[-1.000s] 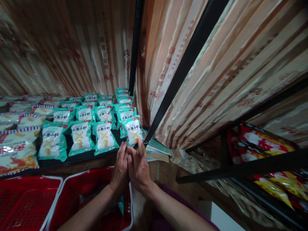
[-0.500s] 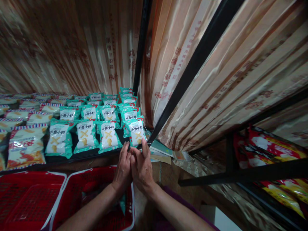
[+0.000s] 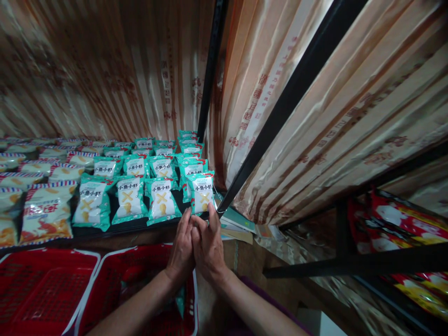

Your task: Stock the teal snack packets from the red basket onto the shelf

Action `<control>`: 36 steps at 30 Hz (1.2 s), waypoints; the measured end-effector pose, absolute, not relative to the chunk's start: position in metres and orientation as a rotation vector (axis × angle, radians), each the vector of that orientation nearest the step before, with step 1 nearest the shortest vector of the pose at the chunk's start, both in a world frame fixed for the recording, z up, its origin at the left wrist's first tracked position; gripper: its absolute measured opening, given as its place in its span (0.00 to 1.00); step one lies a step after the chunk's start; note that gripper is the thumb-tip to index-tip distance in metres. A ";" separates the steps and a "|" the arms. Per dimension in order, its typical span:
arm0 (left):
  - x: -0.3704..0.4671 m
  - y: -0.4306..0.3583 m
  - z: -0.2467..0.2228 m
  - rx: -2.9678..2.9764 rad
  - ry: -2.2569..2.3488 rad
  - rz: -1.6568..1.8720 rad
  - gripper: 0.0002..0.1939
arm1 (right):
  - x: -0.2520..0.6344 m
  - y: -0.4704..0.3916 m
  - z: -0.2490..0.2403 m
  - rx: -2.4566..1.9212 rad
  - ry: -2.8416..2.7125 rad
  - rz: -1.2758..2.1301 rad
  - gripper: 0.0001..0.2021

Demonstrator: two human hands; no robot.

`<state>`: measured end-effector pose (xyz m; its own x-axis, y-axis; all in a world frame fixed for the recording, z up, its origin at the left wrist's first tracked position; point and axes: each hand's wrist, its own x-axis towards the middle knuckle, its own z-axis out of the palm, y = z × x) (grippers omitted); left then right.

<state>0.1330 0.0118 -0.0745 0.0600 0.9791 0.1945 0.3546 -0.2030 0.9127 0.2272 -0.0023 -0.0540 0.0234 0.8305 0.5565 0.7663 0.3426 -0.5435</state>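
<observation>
My left hand (image 3: 182,248) and my right hand (image 3: 210,247) are side by side and touching, just below a teal-and-white snack bag (image 3: 202,192) at the right front end of a shelf. The fingers of both are stretched forward, and neither hand grips anything visible. A right fingertip overlaps the bag's lower part; contact is hard to tell. Similar teal bags (image 3: 161,198) stand upright in rows to the left. Beyond them are white bags with striped edges (image 3: 48,212).
Two red baskets (image 3: 45,280) (image 3: 122,266) lie below the shelf; the right one holds something teal. A black post (image 3: 259,135) slants up beside pleated curtains (image 3: 315,93). Red and yellow packets (image 3: 399,210) lie at the far right, behind a black bar (image 3: 367,263).
The view has shifted a little, so the shelf, bags and posts appear slightly further right. Both hands keep nearly the same pose by the end bag.
</observation>
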 end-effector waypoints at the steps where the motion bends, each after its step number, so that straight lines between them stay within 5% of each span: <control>1: 0.134 0.012 -0.074 1.651 1.353 1.142 0.26 | 0.227 -0.001 -0.054 -1.425 -1.738 0.089 0.14; 36: 0.125 -0.005 -0.080 1.684 1.337 1.145 0.23 | 0.225 -0.004 -0.047 -1.311 -1.756 -0.040 0.15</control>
<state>0.1249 -0.0050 -0.0801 0.0805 0.9730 0.2165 0.3631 -0.2309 0.9027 0.2252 -0.0037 -0.0467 -0.0161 0.7434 0.6687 0.7732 0.4333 -0.4630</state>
